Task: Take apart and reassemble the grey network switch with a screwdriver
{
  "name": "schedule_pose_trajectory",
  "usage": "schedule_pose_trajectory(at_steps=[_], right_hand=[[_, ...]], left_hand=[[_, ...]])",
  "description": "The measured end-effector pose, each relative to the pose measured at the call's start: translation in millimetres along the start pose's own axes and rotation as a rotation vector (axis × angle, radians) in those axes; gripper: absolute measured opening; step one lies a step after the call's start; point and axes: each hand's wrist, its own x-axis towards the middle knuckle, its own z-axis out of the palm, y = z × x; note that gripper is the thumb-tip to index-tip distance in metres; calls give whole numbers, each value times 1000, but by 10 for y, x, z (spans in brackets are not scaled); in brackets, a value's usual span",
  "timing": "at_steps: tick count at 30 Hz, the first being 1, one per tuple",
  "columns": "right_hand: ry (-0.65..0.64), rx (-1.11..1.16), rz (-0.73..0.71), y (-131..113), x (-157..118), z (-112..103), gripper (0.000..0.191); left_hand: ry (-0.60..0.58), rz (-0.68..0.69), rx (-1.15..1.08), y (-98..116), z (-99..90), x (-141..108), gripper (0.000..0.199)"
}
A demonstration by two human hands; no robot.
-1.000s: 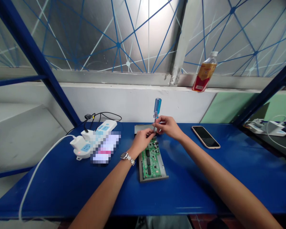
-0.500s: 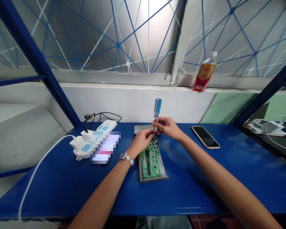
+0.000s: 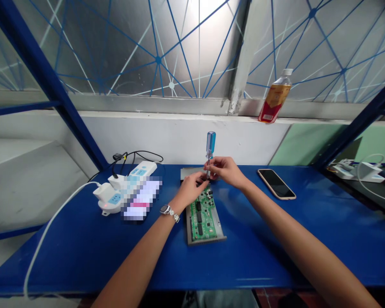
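A screwdriver (image 3: 211, 143) with a clear blue handle stands nearly upright above the far half of a green circuit board (image 3: 207, 220). The board lies in a grey metal tray (image 3: 223, 238) on the table. My right hand (image 3: 224, 170) is closed, thumb and fingers pinching the screwdriver's shaft below the handle. From the left, my left hand (image 3: 192, 188) reaches over the board with fingers drawn together at the shaft's lower end. Whatever those fingertips grip is too small to make out, and the screwdriver's tip is hidden. A metal-banded watch (image 3: 169, 210) is on my left wrist.
Left of the board are a white power strip (image 3: 111, 200) with plugs and cables, and a phone with a blurred screen (image 3: 143, 199). Another phone (image 3: 276, 185) lies to the right. A drink bottle (image 3: 276, 97) stands on the window ledge. Blue frame posts (image 3: 80, 124) flank the table (image 3: 259, 261).
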Motion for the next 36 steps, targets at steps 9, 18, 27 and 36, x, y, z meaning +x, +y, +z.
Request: schedule_pose_trajectory(at_steps=[9,18,27,36], right_hand=[[-25,10,23,-22,-16,3,31],[85,-6,-54,26,15,20,40],[3,29,-7,25,-5,9,31],[57,-147,-76,45,-5,10,33]], left_hand=[[-7,13,31,-31,-3,5,21],[45,-30,-20,-62,25,5,19],[-60,38,24,-61,-20,14,21],[15,5,15,-70,21,13,19]])
